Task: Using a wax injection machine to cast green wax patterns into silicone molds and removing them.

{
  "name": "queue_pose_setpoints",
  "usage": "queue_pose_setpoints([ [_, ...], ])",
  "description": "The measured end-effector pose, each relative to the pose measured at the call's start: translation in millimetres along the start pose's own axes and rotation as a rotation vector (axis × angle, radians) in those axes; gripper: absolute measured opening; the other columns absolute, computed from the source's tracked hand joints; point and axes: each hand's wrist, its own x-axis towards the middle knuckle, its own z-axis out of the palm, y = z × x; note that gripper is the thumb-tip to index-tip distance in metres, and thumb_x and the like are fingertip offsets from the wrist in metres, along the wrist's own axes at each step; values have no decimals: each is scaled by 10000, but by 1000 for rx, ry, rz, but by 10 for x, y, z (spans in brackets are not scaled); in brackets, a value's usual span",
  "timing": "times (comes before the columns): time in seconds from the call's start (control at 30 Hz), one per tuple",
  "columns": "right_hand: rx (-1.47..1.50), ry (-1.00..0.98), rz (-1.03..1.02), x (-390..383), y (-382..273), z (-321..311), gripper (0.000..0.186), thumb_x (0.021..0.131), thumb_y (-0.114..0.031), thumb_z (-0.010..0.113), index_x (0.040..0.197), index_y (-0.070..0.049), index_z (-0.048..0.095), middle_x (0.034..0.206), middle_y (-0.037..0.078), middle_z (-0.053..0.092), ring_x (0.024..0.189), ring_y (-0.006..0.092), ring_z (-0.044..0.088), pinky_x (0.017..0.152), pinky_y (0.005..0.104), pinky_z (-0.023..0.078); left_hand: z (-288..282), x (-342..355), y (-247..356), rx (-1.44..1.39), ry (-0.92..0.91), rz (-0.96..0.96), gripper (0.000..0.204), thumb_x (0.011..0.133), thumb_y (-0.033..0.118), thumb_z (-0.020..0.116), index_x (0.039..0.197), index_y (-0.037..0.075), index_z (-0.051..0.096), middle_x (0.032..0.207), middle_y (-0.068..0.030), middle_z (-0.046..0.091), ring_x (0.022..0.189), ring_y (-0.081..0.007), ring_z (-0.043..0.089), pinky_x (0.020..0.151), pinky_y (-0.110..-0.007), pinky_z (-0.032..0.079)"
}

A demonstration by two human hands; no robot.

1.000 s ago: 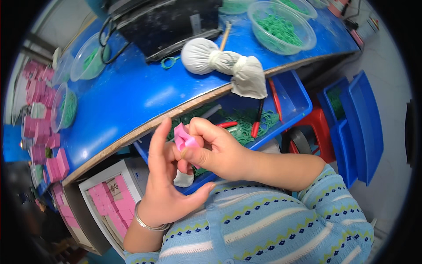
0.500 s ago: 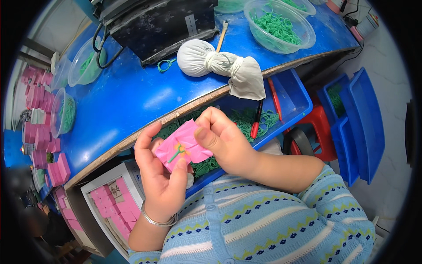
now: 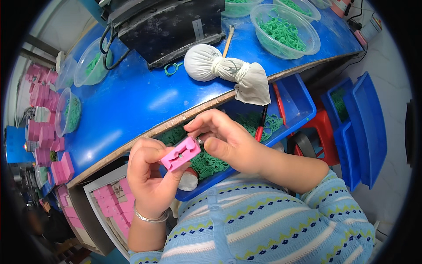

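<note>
My left hand (image 3: 149, 180) is closed on a pink rubber mould block (image 3: 180, 154), turned to show a notched face with a small opening. Just right of the block, my right hand (image 3: 228, 145) has curved, separated fingers and the thumb apart; a tiny shiny spot by its fingers is too small to make out. Beneath both hands lies a blue drawer bin (image 3: 299, 114) holding tangled green pieces (image 3: 209, 167), red-and-black tools (image 3: 260, 132) and a red rod (image 3: 279, 103). A tied white cloth pouch (image 3: 202, 64) rests above on the blue bench (image 3: 114, 127).
Black machine (image 3: 167, 35) at the back, tubs of green pieces (image 3: 283, 35) either side, pink block stacks (image 3: 61, 167) left. Below are a box of pink blocks (image 3: 112, 200), a red stool (image 3: 327, 145) and blue trays (image 3: 365, 127). A co-worker in dark clothing (image 3: 55, 224) is at far left.
The pink block has turned from a bent, spread position with green and yellow showing to its notched face. My right hand has let go and my left hand has shifted slightly left with it.
</note>
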Motion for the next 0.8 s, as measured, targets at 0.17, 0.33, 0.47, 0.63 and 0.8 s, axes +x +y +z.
queue_pose_setpoints([
  [0.17, 369, 26, 1, -47, 166, 135, 453, 805, -348, 649, 966, -78, 323, 1098, 127, 463, 1097, 179, 442, 935, 334, 363, 271, -47, 12, 6, 187, 76, 326, 658, -58, 707, 839, 21, 448, 746, -65, 481, 644, -125, 475, 576, -220, 400],
  [0.33, 230, 133, 69, -28, 107, 235, 334, 836, -217, 638, 781, -98, 331, 926, 57, 489, 949, 103, 476, 797, 280, 428, 357, -91, -31, 139, -13, 237, 839, 650, -82, 664, 1322, 16, 173, 772, -86, 490, 630, -119, 503, 558, -216, 414],
  [0.47, 133, 264, -140, 27, 98, 245, 295, 902, -287, 520, 780, -19, 514, 777, 45, 475, 737, 126, 446, 684, 283, 389, 282, -6, 45, 112, -144, 139, 994, 627, -64, 648, 1383, 8, 7, 792, -81, 477, 646, -118, 492, 567, -210, 410],
  [0.63, -245, 273, -323, 17, 161, 243, 303, 919, -310, 461, 862, -31, 563, 896, 113, 453, 867, 205, 415, 807, 318, 350, 240, 14, 36, -25, -62, -27, 907, 679, 48, 575, 1371, -45, -4, 784, -70, 456, 645, -108, 436, 576, -207, 371],
  [0.8, -245, 271, -273, 13, 174, 266, 304, 911, -320, 486, 835, -27, 456, 851, 94, 411, 820, 177, 380, 769, 299, 350, 246, -16, 37, 61, -26, -15, 743, 772, 35, 494, 1353, -87, 47, 775, -64, 458, 618, -100, 404, 603, -204, 348],
])
